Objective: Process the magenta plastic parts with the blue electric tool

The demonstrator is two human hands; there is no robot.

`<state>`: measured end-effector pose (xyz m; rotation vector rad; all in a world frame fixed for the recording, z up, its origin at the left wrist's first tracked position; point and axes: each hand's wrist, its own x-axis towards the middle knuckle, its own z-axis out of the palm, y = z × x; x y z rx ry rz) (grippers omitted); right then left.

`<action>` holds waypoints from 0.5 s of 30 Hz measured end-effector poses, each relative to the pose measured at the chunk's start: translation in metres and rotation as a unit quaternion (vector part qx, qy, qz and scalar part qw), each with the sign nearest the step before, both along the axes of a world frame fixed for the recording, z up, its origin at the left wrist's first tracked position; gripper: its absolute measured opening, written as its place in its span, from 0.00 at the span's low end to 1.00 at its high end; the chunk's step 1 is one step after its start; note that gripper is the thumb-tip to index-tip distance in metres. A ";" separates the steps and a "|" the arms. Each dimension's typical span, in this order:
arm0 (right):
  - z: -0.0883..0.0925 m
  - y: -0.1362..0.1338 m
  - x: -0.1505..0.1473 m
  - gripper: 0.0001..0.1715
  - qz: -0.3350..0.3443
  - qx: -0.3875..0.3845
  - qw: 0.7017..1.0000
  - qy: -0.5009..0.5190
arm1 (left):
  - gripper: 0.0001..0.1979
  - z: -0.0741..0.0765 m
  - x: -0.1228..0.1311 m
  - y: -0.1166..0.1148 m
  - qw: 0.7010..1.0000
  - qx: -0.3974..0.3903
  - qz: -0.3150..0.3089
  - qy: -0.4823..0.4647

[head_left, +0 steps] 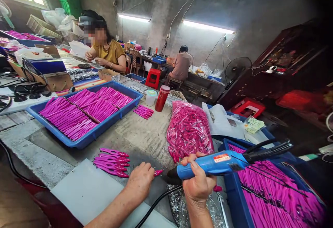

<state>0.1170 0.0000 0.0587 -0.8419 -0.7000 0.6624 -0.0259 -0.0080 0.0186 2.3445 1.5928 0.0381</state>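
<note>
My right hand [199, 183] is wrapped around the blue body of an electric screwdriver [208, 165], which lies nearly level. Its dark nose points left, toward the red end of a slim magenta plastic piece [158, 173]. My left hand [142, 181] has its fingers curled down over that piece at the bench; only the glossy red tip shows, the rest being under the hand. Left of my left hand, several similar magenta pieces [111, 162] with red tips lie side by side. Beneath my right hand rests a clear bag of small metal parts [179, 207].
A blue tray [82, 144] of magenta pieces stands at left, another blue tray [235, 200] at right. Between them are a bulging bag of pink-red parts [189, 127], a red flask [162, 98] and a white tub [151, 98]. A black cord [158, 202] crosses in front. Two people sit beyond.
</note>
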 end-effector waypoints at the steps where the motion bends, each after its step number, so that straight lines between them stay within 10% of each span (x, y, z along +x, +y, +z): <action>1: -0.001 -0.001 0.001 0.16 -0.001 -0.002 1.000 0.003 | 0.09 -0.001 0.000 -0.001 1.000 0.000 -0.001 0.001; 15: -0.006 -0.006 0.004 0.15 -0.013 -0.010 1.000 0.010 | 0.10 -0.011 0.001 0.000 1.000 0.020 -0.015 -0.009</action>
